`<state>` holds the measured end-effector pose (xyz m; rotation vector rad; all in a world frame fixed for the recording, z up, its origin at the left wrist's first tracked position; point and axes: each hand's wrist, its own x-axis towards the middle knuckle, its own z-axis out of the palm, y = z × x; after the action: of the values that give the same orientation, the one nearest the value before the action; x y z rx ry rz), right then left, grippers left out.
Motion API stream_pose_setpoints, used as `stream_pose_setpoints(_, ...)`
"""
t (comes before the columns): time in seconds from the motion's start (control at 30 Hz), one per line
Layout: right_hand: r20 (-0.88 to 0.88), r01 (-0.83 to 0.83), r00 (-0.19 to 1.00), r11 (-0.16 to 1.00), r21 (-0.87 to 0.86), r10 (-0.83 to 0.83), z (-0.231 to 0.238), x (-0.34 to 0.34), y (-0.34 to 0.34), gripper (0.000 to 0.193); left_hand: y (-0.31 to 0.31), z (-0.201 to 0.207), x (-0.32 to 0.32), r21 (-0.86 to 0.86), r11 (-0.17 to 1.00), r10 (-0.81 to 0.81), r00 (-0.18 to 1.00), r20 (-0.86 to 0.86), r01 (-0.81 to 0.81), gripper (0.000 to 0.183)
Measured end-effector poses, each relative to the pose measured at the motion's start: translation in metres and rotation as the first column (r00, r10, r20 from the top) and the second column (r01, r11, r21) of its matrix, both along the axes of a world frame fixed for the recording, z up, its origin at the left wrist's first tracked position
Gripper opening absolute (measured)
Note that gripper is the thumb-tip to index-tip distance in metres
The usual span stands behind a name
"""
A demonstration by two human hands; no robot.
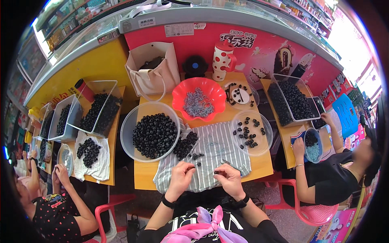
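Note:
My left hand (182, 177) is closed in a pinch over the grey striped cloth (216, 152); whether anything is between its fingertips is too small to make out. Beside it, my right hand (229, 178) pinches a small black round piece (217, 172). Just ahead of the left hand, a loose pile of black round pieces (185, 146) lies on the cloth, with a few strays nearer me. A clear round tub (129, 135) full of the same pieces stands to the left. Behind the cloth, a red scalloped bowl (178, 96) holds many small grey-blue bits.
On the right lie a clear lid (265, 148) with scattered black pieces and another clear container (254, 97). A beige tote bag (148, 81) and a red-dotted tumbler (223, 60) stand at the table's back. People work at side tables with bins of black pieces (291, 99).

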<state>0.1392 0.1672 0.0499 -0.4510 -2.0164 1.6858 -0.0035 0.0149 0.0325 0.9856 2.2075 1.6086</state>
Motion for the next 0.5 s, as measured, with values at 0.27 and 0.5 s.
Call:
stream_pose_setpoints(0.27, -0.106, -0.101, 0.990, 0.992, -0.077, 0.092, 0.001, -0.003, -0.027, 0.026, -0.009, 0.015, 0.021, 0.462, 0.869, -0.495, 0.357, 0.792, 0.179, 0.023)
stream_pose_setpoints(0.5, -0.045, -0.037, 0.998, 0.995, 0.089, 0.041, 0.007, -0.016, -0.026, 0.025, -0.013, -0.013, 0.018, 0.607, 0.794, -0.596, 0.154, 0.788, -0.030, 0.021)
